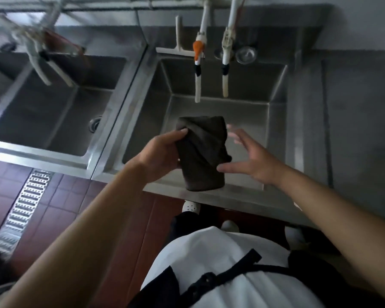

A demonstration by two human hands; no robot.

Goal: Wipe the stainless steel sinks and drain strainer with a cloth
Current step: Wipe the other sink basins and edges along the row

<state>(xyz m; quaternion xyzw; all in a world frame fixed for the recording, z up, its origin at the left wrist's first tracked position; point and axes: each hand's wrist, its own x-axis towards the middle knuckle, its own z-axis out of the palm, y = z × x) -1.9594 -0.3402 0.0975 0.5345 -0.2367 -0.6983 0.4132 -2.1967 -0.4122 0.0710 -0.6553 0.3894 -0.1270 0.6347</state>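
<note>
A dark folded cloth [203, 153] hangs above the front of the right stainless steel sink [276, 90]. My left hand [162, 155] grips the cloth's left edge between thumb and fingers. My right hand [251, 161] is just to the right of the cloth with its fingers spread, the thumb near the cloth's lower right side; contact is unclear. The left sink [53, 112] has a round drain [95, 124] in its floor. A round drain strainer [246, 54] lies on the back ledge behind the right sink.
Two white taps [198, 85] [225, 83] hang over the right sink, one with an orange handle. More taps [47, 70] reach over the left sink. A white squeegee [178, 41] lies on the back ledge. A steel counter [360, 130] extends right. A floor grate [25, 207] runs below left.
</note>
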